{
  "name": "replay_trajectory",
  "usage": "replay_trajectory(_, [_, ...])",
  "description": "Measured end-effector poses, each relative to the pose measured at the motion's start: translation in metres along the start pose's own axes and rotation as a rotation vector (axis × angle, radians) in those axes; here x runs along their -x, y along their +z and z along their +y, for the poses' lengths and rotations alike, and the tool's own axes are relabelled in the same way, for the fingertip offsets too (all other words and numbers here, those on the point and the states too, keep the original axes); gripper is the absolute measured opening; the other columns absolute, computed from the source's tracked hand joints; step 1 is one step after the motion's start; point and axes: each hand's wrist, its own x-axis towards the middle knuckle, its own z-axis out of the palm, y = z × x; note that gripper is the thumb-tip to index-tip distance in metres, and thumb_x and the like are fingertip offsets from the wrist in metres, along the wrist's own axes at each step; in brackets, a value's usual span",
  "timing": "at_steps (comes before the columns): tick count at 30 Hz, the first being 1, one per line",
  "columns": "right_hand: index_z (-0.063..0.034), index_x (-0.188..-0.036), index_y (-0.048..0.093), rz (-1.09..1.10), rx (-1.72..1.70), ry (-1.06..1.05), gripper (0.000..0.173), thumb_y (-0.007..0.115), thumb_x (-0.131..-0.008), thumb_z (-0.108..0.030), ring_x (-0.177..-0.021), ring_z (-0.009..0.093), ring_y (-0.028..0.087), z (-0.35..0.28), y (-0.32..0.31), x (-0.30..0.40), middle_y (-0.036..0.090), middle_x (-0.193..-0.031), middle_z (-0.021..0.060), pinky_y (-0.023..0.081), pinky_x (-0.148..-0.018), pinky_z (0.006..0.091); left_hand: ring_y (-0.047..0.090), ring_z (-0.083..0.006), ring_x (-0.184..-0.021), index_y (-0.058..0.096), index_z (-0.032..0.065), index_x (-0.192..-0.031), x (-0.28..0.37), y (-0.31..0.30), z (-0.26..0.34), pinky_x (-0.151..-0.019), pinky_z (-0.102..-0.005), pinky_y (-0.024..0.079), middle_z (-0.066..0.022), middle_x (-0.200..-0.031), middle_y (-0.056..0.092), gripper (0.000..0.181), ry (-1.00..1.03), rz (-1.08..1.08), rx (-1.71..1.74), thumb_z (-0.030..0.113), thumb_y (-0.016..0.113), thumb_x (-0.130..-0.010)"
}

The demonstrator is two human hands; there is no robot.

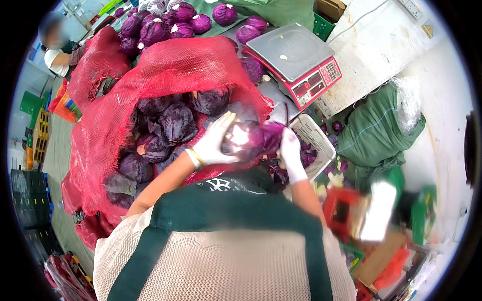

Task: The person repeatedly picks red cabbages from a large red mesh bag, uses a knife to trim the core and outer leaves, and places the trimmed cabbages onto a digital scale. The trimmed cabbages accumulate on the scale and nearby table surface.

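Note:
My left hand [214, 143], in a white glove with a yellow band at the wrist, holds a red cabbage [243, 141] from its left side. The cabbage's pale cut stem end faces up. On its right, my right hand [292, 152], also gloved, grips a purple outer leaf [273, 136] that stands away from the head. A thin dark strip [287, 113] rises above the right fingers; what it is I cannot tell. Left of the cabbage, a red mesh sack [180, 60] gapes around several dark red cabbages [177, 122].
A white plastic basket [320, 150] holding loose leaves stands beside my right hand. Beyond lies a red digital scale [295, 60]. Trimmed cabbages [154, 32] are piled at the back. A stuffed green sack [376, 124] is on the right. Another person [58, 56] is at far left.

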Motion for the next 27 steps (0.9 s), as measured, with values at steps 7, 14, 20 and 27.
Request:
replay_trajectory(7, [-0.0012,-0.126,0.048,0.247,0.045,0.041,0.049,0.045,-0.094,-0.039,-0.051,0.014,0.054,0.136,-0.134,0.036,0.064,-0.073,0.0095,0.049,-0.056,0.0262,0.032,-0.0287,-0.131,0.020,-0.0060,-0.140,0.011,0.022,-0.014,-0.109,-0.0368,0.027,-0.0209,-0.141,0.031,0.111,-0.397,0.310,0.367,0.037,0.084,-0.060])
replay_trajectory(14, [-0.0031,-0.139,0.036,-0.232,0.072,-0.271,0.050,0.047,-0.096,-0.025,-0.106,0.017,0.055,-0.045,-0.032,0.038,0.053,-0.128,0.0139,0.043,-0.090,0.0272,0.021,-0.0462,-0.134,0.018,-0.0016,-0.142,-0.027,0.005,0.026,-0.111,-0.0458,0.023,-0.0264,-0.142,0.028,0.118,-0.110,-0.183,-0.319,0.047,0.080,-0.053])
replay_trajectory(20, [-0.0045,-0.143,0.025,-0.345,0.415,-0.299,0.057,0.040,-0.095,-0.033,-0.122,0.038,0.045,-0.056,-0.015,0.045,0.038,-0.139,0.0227,0.039,-0.100,0.0399,0.032,-0.0457,-0.128,0.023,-0.0147,-0.135,-0.032,0.029,0.036,-0.110,-0.0443,0.026,-0.0337,-0.135,0.034,0.122,-0.120,0.151,-0.256,0.053,0.081,-0.052])
replay_trajectory(27, [0.0000,-0.141,0.027,-0.458,0.629,-0.292,0.057,0.037,-0.095,-0.032,-0.106,0.038,0.056,-0.078,-0.017,0.024,0.049,-0.125,0.0246,0.046,-0.088,0.0433,0.039,-0.0438,-0.124,0.035,-0.0154,-0.127,-0.036,0.045,0.051,-0.105,-0.0464,0.031,-0.0331,-0.128,0.041,0.103,-0.183,0.252,-0.389,0.048,0.075,-0.057])
